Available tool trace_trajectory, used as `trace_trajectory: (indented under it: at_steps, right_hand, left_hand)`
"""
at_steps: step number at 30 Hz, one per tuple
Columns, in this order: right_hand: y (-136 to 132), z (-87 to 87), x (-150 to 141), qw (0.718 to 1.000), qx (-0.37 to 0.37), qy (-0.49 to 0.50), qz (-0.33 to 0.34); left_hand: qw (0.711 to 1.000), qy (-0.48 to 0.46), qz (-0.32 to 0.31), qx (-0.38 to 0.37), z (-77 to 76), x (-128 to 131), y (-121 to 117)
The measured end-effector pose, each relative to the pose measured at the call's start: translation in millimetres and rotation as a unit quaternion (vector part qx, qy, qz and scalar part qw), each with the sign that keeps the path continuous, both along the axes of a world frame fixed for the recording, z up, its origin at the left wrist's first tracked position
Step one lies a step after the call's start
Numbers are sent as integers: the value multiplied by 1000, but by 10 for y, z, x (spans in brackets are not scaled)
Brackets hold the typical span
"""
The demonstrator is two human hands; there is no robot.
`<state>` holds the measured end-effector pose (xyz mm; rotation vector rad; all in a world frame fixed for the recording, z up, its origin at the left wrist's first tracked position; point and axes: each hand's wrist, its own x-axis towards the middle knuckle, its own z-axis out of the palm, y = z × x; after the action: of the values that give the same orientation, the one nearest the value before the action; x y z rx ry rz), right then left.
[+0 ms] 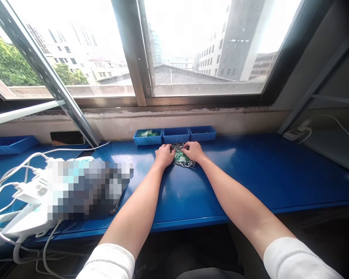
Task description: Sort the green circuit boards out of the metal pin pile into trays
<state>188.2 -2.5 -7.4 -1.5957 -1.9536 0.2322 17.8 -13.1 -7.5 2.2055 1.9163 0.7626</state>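
On the blue table lies a pile of small dark and silver metal pieces that look like screws [189, 166], with green-and-clear small plastic packets [181, 157] among them. My left hand [165, 155] rests at the pile's left edge, fingers bent inward and closed at the pieces. From the right, my right hand [193, 151] reaches over the pile's upper edge with thumb and fingers drawn together. Whatever is between the fingertips of either hand is too small to make out.
Behind the pile stand three joined blue bins [176, 135]; the left one holds green packets [147, 133]. At left are a white power strip [26, 221] with cables, a blurred-out patch, a phone [67, 138] and a blue tray [13, 145]. Metal shelf posts [78, 120] flank the window.
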Motion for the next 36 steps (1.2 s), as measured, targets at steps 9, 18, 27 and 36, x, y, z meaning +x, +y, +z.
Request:
trace_trajectory:
  at_steps: [9, 18, 27, 36]
  right_hand:
    - [11, -16, 14, 998, 27, 44, 43]
    - [-54, 81, -17, 998, -31, -58, 10]
    - [-51, 61, -51, 999, 5, -38, 20]
    - [-71, 84, -45, 988, 61, 78, 117]
  left_hand:
    - [1000, 5, 0, 1, -5, 0, 1]
    - [1000, 7, 1, -2, 2, 6, 1]
    - [1000, -1, 6, 11, 15, 12, -14]
    - [972, -95, -162, 142, 173, 103, -152]
